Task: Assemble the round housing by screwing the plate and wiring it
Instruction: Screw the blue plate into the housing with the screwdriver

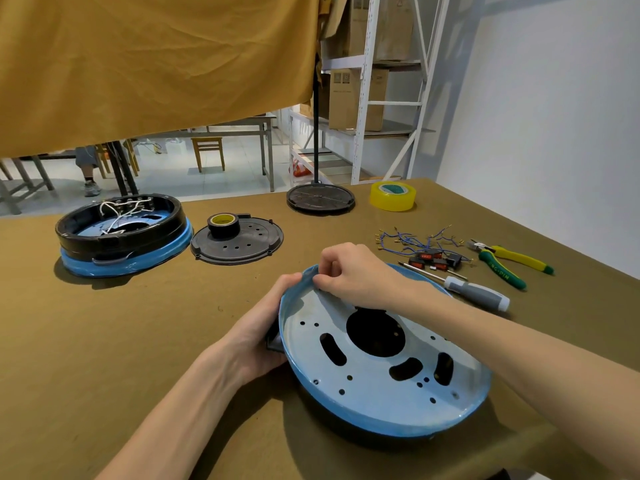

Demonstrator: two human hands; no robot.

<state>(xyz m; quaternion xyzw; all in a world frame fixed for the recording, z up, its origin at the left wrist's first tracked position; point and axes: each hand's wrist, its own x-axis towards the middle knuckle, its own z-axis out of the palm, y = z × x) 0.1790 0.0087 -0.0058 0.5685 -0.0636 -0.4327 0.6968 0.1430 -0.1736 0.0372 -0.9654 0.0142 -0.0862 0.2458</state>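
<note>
A round housing with a blue-filmed metal plate full of holes and slots lies tilted in front of me. My left hand grips its left rim and a black tab there. My right hand pinches the blue film at the far rim, thumb and forefinger together. A grey-handled screwdriver lies just right of the housing. Blue wires with terminals and red-and-black switches sit behind it. A second housing with white wires inside stands at the far left.
A black perforated cover carries a roll of black tape. Yellow-green pliers lie at the right. A roll of yellow tape and a black stand base sit at the table's far edge. Shelving and chairs stand beyond.
</note>
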